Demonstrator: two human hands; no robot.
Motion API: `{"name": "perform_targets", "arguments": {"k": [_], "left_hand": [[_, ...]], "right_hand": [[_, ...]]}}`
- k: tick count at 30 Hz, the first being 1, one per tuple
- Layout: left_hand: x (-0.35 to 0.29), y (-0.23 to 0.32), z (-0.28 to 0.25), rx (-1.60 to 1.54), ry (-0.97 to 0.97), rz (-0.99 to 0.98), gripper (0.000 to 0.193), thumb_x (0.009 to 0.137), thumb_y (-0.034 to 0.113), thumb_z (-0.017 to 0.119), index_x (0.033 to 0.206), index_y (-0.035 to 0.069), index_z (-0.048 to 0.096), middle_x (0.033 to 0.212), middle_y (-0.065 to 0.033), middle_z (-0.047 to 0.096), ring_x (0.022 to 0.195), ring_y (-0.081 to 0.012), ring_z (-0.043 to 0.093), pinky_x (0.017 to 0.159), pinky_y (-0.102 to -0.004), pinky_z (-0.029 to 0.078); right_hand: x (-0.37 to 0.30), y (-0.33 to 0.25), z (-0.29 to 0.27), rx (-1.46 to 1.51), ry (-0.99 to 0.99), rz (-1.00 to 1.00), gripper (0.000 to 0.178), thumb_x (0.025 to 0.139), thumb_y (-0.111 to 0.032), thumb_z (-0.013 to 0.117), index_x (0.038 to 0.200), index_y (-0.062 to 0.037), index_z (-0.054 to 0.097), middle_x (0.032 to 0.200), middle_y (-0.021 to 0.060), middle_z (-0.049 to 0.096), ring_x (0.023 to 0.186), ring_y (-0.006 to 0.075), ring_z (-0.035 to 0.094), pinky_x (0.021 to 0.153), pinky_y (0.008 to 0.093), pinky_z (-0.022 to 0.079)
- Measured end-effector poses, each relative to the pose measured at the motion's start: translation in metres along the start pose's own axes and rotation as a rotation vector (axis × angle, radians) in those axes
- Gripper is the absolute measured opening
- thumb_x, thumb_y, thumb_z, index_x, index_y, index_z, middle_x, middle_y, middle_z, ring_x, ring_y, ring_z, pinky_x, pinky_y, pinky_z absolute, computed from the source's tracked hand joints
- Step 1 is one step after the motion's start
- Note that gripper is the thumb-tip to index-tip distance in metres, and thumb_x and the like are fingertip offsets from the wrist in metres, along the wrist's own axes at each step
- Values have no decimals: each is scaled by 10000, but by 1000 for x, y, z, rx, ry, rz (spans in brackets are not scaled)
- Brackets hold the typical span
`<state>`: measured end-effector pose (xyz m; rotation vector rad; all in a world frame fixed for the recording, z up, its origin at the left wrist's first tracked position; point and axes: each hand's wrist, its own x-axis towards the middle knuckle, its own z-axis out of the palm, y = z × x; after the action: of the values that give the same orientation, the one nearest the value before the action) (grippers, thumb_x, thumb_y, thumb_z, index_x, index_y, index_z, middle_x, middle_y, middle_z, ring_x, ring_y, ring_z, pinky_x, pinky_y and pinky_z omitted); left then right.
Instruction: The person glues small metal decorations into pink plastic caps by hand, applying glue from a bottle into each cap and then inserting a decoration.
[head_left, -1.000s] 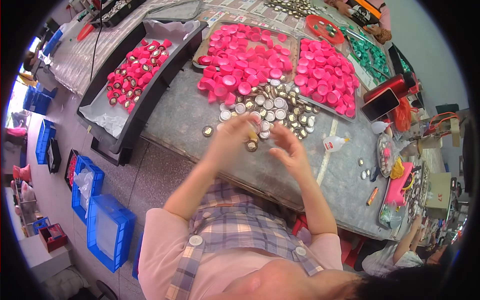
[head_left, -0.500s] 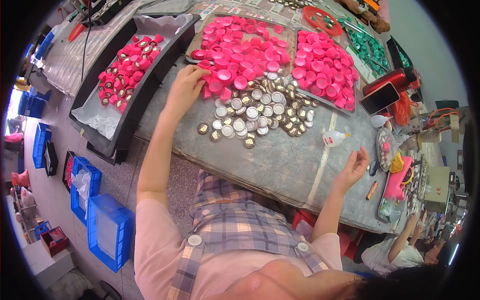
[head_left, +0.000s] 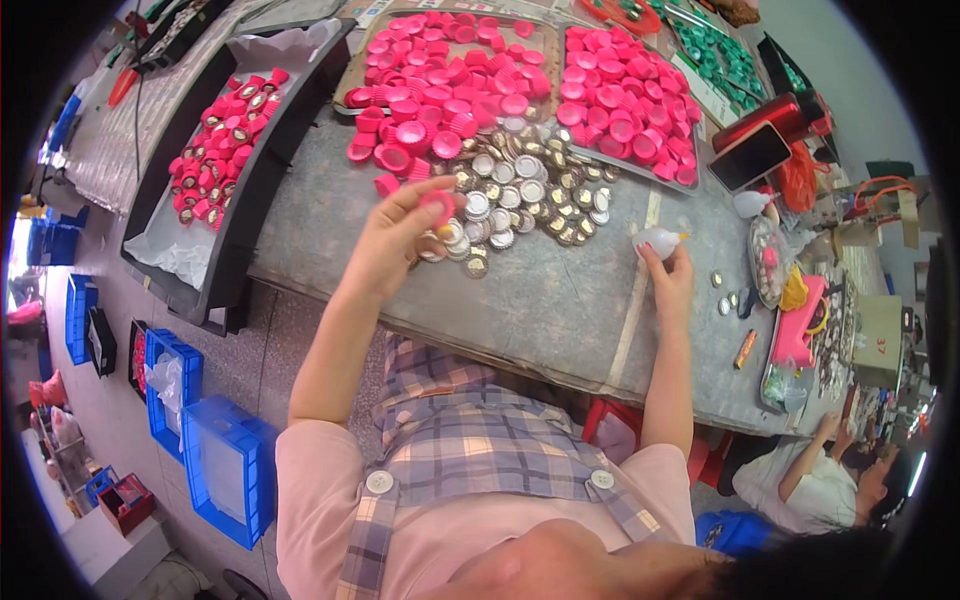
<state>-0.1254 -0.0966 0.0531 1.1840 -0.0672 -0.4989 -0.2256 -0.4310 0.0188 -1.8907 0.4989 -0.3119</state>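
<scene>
My left hand [head_left: 388, 245] is closed, pinching a small pink fluted cup [head_left: 438, 207] between thumb and fingers. It is over the near left edge of a pile of metal bottle caps [head_left: 530, 190], some with their silver side up and some dark with a gold mark. My right hand [head_left: 672, 285] has its fingers around a small white squeeze bottle [head_left: 655, 241] with a yellowish tip, tilted over at the right of the table. Loose pink cups [head_left: 411, 134] spill from a tray behind my left hand.
Two trays of pink cups stand at the back, the right one a metal tray [head_left: 690, 186]. A black paper-lined crate [head_left: 230, 225] at left holds filled pink cups. A phone [head_left: 750, 157] leans at right near a lighter [head_left: 745, 348]. Blue crates [head_left: 228, 470] sit on the floor.
My left hand has drawn back toward me from the pink cups, with one cup in its fingers. My right hand has moved up to the white squeeze bottle and taken hold of it.
</scene>
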Motion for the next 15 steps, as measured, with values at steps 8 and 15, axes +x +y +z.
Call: {"name": "perform_targets", "arguments": {"k": [8,15], "left_hand": [[-24,-33,39,-444,-328,-243,482,839,74,500,1283,20,321,1268,-168,384,905,-172,573,713,-271,529],[-30,-46,43,-407,-344,-259,469,824,184,562,1239,36,401,1146,-106,517,913,-171,560,785,-303,469]], "right_hand": [[-32,-31,19,442,-46,-141,289,824,-83,548,1088,-16,453,1003,72,546,898,135,534,777,258,436],[-62,-65,50,600,-382,-114,327,815,-85,556,1113,-22,437,1026,86,548,951,146,522,819,275,413]]}}
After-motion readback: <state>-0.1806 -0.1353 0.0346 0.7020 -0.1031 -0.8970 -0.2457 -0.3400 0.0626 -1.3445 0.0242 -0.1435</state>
